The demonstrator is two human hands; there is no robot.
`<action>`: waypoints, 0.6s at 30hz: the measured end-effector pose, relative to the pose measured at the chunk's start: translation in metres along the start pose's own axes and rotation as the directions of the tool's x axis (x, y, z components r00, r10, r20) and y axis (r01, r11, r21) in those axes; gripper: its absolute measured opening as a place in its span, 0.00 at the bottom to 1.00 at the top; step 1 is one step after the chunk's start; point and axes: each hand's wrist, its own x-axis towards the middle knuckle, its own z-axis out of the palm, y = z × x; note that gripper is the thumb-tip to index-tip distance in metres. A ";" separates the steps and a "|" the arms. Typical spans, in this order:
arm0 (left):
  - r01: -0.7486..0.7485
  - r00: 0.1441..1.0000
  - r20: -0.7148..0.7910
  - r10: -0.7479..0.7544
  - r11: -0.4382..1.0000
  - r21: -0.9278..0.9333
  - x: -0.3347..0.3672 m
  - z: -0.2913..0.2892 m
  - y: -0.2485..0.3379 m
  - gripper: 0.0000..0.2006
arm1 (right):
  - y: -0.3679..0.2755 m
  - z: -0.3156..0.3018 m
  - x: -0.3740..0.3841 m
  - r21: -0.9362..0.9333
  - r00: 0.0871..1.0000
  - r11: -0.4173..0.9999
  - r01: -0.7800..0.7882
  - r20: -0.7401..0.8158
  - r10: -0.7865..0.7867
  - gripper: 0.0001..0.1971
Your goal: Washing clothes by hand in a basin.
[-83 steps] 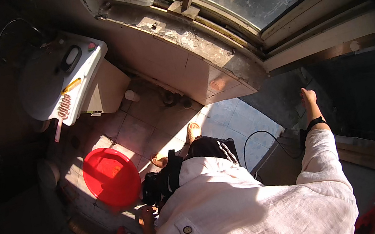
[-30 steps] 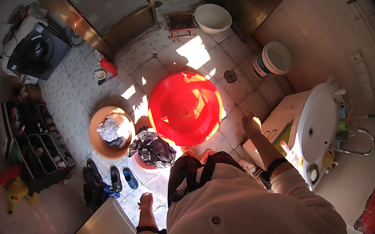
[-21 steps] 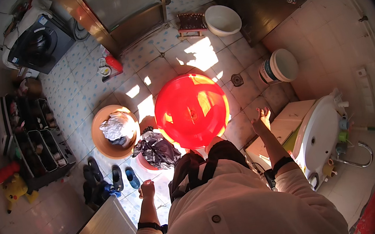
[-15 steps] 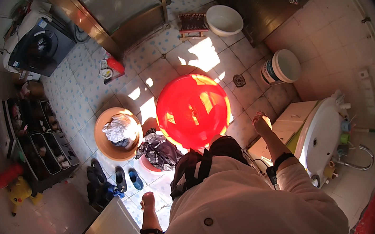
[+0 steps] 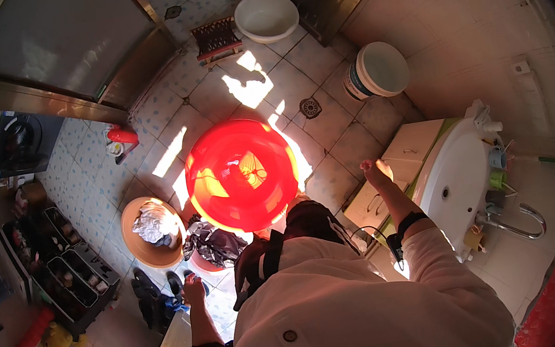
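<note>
Red plastic shapes the basin [image 5: 208, 208] on the tiled floor [image 5: 331, 176], mid-frame. My left grip [image 5: 194, 289], lower left, and right grip [image 5: 377, 172], right of centre, look loosely curled, nothing seen inside; how far open, I cannot tell. Any hold would, I judge, want opposite sides, clear of the black bag [image 5: 213, 244].

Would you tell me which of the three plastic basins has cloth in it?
The orange basin, left of the red basin: crumpled white cloth lies inside; the red basin and white basin show none.
</note>
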 end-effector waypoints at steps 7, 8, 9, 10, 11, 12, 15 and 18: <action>-0.146 0.975 -0.077 0.209 0.863 0.484 -0.032 0.029 0.168 0.20 | 0.032 0.015 0.065 0.049 0.962 0.990 -0.131 0.247 0.115 0.16; -0.140 0.975 -0.076 0.209 0.843 0.519 -0.047 0.036 0.200 0.20 | 0.040 0.012 0.073 0.048 0.965 0.988 -0.147 0.225 0.132 0.18; -0.138 0.978 -0.061 0.199 0.842 0.522 -0.049 0.039 0.208 0.20 | 0.045 0.012 0.080 0.059 0.965 0.988 -0.146 0.227 0.129 0.18; -0.138 0.981 -0.045 0.189 0.841 0.524 -0.049 0.043 0.213 0.20 | 0.051 0.011 0.085 0.124 0.983 0.988 -0.096 0.169 0.074 0.16; -0.112 0.988 -0.030 0.151 0.837 0.535 -0.047 0.049 0.218 0.19 | 0.060 0.011 0.091 0.183 0.995 0.982 -0.048 0.100 0.030 0.21; -0.067 0.995 -0.026 0.094 0.851 0.521 -0.042 0.046 0.206 0.19 | 0.039 0.000 0.094 0.248 0.999 0.968 0.032 0.029 -0.041 0.29; -0.034 0.998 -0.028 0.053 0.886 0.463 -0.028 0.045 0.166 0.19 | -0.005 -0.045 0.085 0.366 0.937 0.901 -0.232 0.332 0.107 0.36; 0.035 0.999 -0.032 -0.023 0.873 0.487 -0.035 0.069 0.206 0.19 | 0.069 -0.022 0.105 0.291 0.943 0.921 -0.260 0.283 0.176 0.30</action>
